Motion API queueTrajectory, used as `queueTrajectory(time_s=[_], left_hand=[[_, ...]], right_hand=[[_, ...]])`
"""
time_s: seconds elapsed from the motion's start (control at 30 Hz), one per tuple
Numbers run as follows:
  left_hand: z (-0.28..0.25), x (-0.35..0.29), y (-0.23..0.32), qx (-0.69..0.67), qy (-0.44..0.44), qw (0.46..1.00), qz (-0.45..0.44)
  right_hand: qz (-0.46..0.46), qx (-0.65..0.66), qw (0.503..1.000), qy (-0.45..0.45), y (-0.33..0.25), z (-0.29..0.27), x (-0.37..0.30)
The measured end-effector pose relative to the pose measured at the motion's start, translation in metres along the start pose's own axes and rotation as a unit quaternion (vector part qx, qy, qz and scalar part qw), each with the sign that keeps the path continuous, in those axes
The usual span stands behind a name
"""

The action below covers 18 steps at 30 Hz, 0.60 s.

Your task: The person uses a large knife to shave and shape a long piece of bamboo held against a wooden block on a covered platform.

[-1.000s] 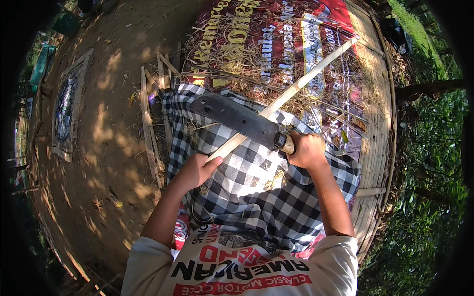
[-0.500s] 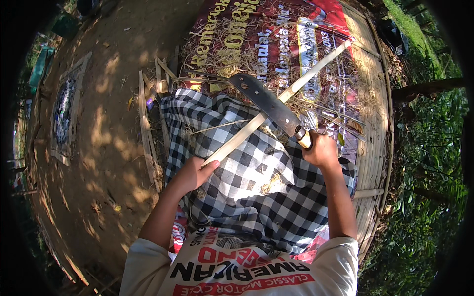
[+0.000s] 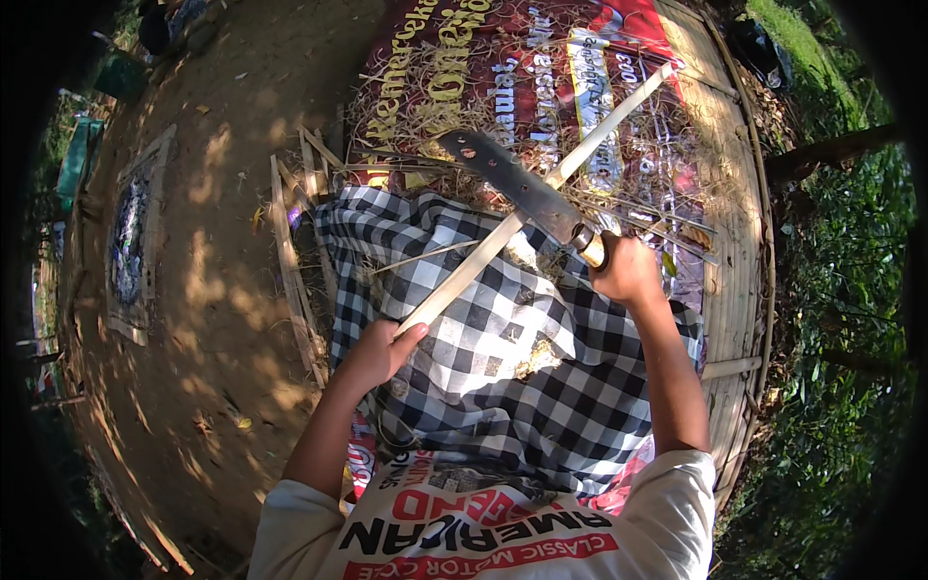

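Left-hand grip: our left hand (image 3: pixel 379 353) is closed on the near end of a long, flat, pale wooden strip (image 3: pixel 454 282), the thumb laid along its top.
Right-hand grip: our right hand (image 3: pixel 628 271) makes a fist around the short pale handle of a broad, dark metal knife (image 3: pixel 517 182) with holes through its blade.
Strip from the grip: it runs from our left fingers away and to the right, its far end near the corner of the red sheet.
Blade on strip: the knife crosses above the strip's middle, tip toward the far left; whether its edge bites the wood, we cannot tell.
Arms: both our forearms reach forward from pale sleeves, elbows bent, the right hand farther forward than the left.
Lap: a black-and-white checked cloth (image 3: pixel 464 387) spreads beneath our hands, with a thin straw-coloured stalk (image 3: pixel 425 256) lying on it.
Beyond the cloth: curly pale shavings (image 3: pixel 435 82) litter a red printed plastic sheet (image 3: pixel 633 19).
Right side: we see a slatted bamboo platform (image 3: pixel 730 280), then green foliage (image 3: pixel 831 406).
Left side: narrow wooden slats (image 3: pixel 285 256) lie near the cloth, on sun-dappled brown ground (image 3: pixel 203 319).
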<state>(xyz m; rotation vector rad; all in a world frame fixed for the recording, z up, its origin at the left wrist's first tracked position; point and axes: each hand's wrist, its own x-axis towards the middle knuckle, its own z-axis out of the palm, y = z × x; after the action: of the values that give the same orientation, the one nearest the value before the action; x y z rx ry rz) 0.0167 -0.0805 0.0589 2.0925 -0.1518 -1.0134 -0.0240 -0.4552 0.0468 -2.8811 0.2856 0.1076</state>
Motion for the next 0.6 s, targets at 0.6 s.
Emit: queueTrajectory(time_s=[0.6], left_hand=[[-0.005, 0.001, -0.01, 0.002, -0.019, 1.0, -0.018]], right_hand=[[-0.079, -0.001, 0.99, -0.117, -0.052, -0.005, -0.013]])
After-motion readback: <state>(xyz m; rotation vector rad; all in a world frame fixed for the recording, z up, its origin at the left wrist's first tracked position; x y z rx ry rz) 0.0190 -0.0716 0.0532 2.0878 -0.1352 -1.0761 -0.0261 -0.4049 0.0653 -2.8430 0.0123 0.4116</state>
